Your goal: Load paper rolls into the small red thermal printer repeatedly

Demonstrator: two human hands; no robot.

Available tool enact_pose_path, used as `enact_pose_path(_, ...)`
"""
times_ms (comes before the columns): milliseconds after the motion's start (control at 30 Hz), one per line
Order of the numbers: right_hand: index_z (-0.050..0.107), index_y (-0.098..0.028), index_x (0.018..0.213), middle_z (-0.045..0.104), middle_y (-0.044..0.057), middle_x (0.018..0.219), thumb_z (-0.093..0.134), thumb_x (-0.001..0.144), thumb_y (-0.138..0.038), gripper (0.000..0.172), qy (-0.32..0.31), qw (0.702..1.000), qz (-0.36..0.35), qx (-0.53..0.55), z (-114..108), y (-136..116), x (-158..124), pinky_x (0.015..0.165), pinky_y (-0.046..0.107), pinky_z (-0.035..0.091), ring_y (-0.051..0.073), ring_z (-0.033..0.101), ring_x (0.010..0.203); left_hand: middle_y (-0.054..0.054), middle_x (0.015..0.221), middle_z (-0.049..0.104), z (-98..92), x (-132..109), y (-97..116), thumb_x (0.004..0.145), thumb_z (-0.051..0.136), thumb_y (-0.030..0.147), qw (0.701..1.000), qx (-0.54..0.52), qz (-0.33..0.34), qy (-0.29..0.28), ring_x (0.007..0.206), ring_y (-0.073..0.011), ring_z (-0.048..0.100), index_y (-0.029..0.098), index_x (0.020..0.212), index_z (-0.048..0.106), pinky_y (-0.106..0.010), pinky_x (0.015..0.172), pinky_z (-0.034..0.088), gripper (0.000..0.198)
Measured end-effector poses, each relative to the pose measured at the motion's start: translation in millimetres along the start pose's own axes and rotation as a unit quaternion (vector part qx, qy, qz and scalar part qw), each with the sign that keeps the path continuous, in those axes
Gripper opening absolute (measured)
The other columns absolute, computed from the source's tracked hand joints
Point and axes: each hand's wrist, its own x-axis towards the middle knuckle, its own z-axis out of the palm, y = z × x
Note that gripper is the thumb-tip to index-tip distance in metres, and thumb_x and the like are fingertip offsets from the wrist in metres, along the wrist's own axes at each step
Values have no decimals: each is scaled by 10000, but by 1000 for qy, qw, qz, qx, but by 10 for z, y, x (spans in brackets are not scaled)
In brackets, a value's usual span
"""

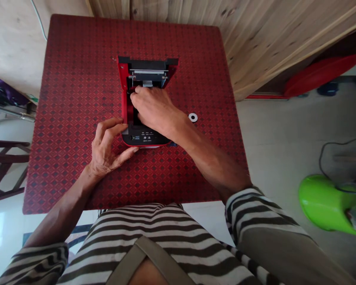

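A red and black label printer (148, 136) stands on the table with its lid (145, 65) raised, and printed symbols mark its black front panel. My left hand (105, 146) grips the front left corner, its fingers on the side and top and its thumb along the front edge. Reaching into the open compartment, my right hand (154, 107) has its fingers curled. Its fingertips are hidden, and I cannot see what they hold. A flat white ring (190, 118) lies on the table just right of my right wrist.
A red patterned cloth (77, 79) covers the table. Wood panelling (190, 10) rises behind it. To the left is a dark wooden chair (6, 158). A bright green stool or tub (320, 202) and a black cable (323, 158) are on the right.
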Motion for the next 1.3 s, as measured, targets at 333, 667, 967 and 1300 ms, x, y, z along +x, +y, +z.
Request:
enact_pose_path(333,753,-132,1234,776,175,1235,670,999,-130,249,4,997,45,62,-183,-50,-134,1047,485,552,348,726,1171,-111,1319,698,4,-14,-41,893,844,615,999,-19,-29,-4,1233,-302,719,272,1349,639,-516,1077,653,607)
enact_pose_path(667,678,-265,1090,780,7,1035,752,912,-203,203,219,911,38,347,-467,103,-1133,716,345,589,187,737,810,-128,1330,691,-11,8,-11,898,869,545,1000,-21,-3,1,1257,-293,704,254,1416,604,-483,1052,663,651)
enact_pose_path(967,697,-259,1226,787,26,1078,768,923,-231,312,178,825,94,528,492,-156,-1863,633,269,577,146,739,815,-103,1355,682,-23,14,-29,905,840,614,1000,-10,2,0,1250,-274,688,260,1436,608,-486,1037,652,679)
enact_pose_path(1300,666,-254,1355,777,61,1220,731,955,-240,405,169,850,98,489,960,-226,-1875,684,278,649,116,721,756,-111,1374,687,-37,23,-18,929,835,519,1000,-1,5,0,1272,-288,675,262,1474,597,-465,965,661,648)
